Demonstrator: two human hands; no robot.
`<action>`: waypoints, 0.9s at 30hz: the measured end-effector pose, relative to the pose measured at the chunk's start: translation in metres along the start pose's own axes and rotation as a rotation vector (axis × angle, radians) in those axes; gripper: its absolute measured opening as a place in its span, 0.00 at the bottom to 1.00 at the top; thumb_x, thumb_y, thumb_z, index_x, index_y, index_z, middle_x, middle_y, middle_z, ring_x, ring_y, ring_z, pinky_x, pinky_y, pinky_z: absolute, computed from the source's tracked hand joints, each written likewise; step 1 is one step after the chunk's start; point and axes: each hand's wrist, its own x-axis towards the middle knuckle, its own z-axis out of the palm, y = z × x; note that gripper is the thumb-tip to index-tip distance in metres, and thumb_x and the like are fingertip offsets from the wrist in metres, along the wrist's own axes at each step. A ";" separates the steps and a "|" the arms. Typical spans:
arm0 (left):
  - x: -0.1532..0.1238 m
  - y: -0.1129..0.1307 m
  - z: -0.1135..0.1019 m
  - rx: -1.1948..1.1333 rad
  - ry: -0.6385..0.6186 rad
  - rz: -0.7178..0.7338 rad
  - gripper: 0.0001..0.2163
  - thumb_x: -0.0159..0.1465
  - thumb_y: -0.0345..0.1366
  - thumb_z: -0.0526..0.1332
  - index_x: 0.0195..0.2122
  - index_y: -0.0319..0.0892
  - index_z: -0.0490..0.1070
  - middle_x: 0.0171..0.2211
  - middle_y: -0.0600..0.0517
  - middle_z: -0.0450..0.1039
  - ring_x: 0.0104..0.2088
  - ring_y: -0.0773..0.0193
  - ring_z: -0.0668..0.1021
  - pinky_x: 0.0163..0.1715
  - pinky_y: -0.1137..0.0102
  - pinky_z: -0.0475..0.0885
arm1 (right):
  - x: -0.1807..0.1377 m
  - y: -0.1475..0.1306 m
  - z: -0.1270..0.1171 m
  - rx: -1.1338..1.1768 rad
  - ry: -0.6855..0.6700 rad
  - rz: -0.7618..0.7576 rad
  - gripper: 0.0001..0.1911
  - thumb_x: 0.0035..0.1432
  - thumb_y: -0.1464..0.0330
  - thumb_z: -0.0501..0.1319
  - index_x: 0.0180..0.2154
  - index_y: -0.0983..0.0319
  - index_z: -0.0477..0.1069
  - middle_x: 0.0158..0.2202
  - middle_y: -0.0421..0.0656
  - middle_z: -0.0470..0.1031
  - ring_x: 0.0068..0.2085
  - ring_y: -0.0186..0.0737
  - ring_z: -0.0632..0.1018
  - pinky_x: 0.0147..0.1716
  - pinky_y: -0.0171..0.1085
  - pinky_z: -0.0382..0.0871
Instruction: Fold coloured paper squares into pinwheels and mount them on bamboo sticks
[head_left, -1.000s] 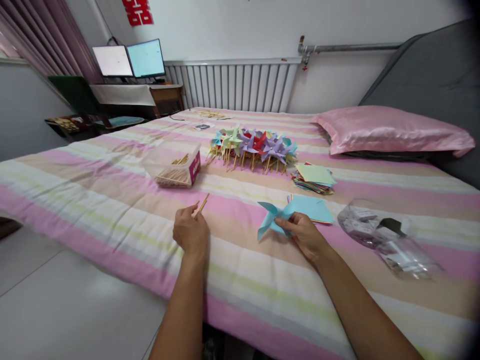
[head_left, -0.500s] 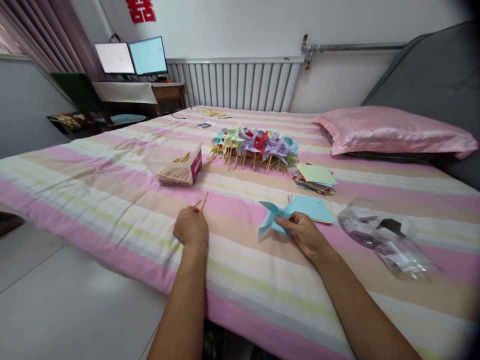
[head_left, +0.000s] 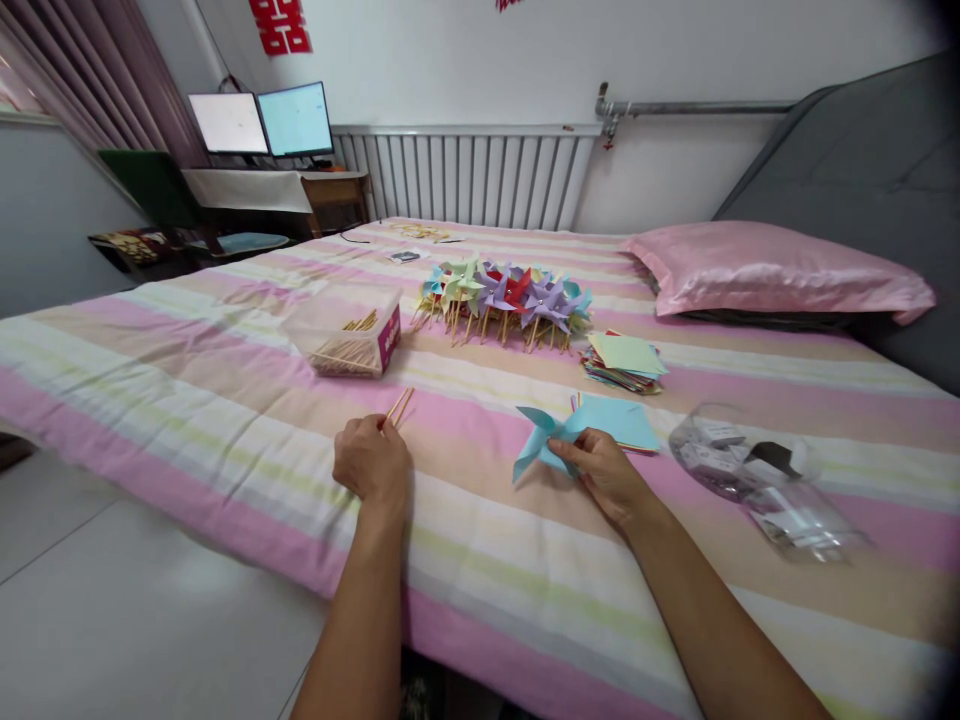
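Observation:
My left hand [head_left: 373, 457] is closed, thumb and fingers pinched at the lower end of a thin wooden stick [head_left: 396, 402]. A second stick [head_left: 405, 405] lies right beside it on the bedding; whether the fingers also touch that one, I cannot tell. Between thumb and fingers, my right hand [head_left: 604, 468] grips a light-blue paper pinwheel [head_left: 541, 440] near its centre, with the blades spread toward the left. Just behind the pinwheel lies a stack of square paper [head_left: 619, 420], blue on top. Past my left hand stands a clear plastic box [head_left: 346, 345] of wooden sticks.
A cluster of finished pinwheels [head_left: 517, 290] on sticks stands mid-bed. Nearby sits a second paper stack [head_left: 624, 358], yellow-green on top. Clear plastic containers [head_left: 757, 480] with small white pieces lie at right. A pink pillow [head_left: 772, 268] rests farther back.
My left hand has shifted slightly left and turned, and the two sticks now lie closer to parallel. My right hand keeps its hold on the pinwheel. The view has tilted slightly.

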 end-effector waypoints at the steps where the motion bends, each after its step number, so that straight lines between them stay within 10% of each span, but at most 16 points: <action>1: -0.004 0.002 0.000 -0.052 0.038 0.030 0.11 0.60 0.35 0.55 0.37 0.42 0.77 0.39 0.42 0.76 0.43 0.48 0.75 0.36 0.61 0.67 | 0.000 0.000 0.000 -0.010 -0.007 -0.032 0.14 0.38 0.63 0.74 0.26 0.63 0.76 0.26 0.42 0.78 0.27 0.36 0.75 0.30 0.36 0.68; 5: -0.027 0.017 0.007 -0.481 -0.081 0.208 0.09 0.60 0.38 0.58 0.34 0.42 0.76 0.34 0.48 0.77 0.38 0.57 0.75 0.39 0.66 0.67 | -0.003 -0.003 0.003 -0.031 -0.059 -0.186 0.14 0.38 0.61 0.74 0.26 0.62 0.76 0.25 0.41 0.76 0.26 0.37 0.74 0.29 0.36 0.68; 13: -0.059 0.051 0.008 -1.188 -0.910 0.064 0.15 0.53 0.45 0.66 0.32 0.37 0.78 0.20 0.55 0.67 0.19 0.72 0.64 0.19 0.74 0.57 | -0.006 -0.012 0.001 0.015 -0.307 -0.445 0.08 0.47 0.63 0.70 0.28 0.58 0.75 0.28 0.41 0.72 0.33 0.38 0.72 0.32 0.36 0.67; 20: -0.063 0.055 0.008 -1.291 -1.130 0.069 0.13 0.54 0.45 0.67 0.32 0.39 0.79 0.23 0.53 0.70 0.19 0.75 0.62 0.18 0.76 0.55 | -0.011 -0.018 0.002 -0.011 -0.233 -0.606 0.03 0.49 0.67 0.70 0.28 0.56 0.76 0.46 0.42 0.69 0.43 0.39 0.72 0.44 0.38 0.66; 27: -0.066 0.057 0.008 -1.318 -1.187 0.009 0.10 0.52 0.40 0.68 0.32 0.40 0.80 0.25 0.52 0.73 0.19 0.75 0.62 0.19 0.76 0.55 | -0.012 -0.018 0.005 -0.056 -0.274 -0.661 0.05 0.50 0.69 0.69 0.32 0.54 0.79 0.38 0.42 0.76 0.42 0.39 0.76 0.43 0.38 0.69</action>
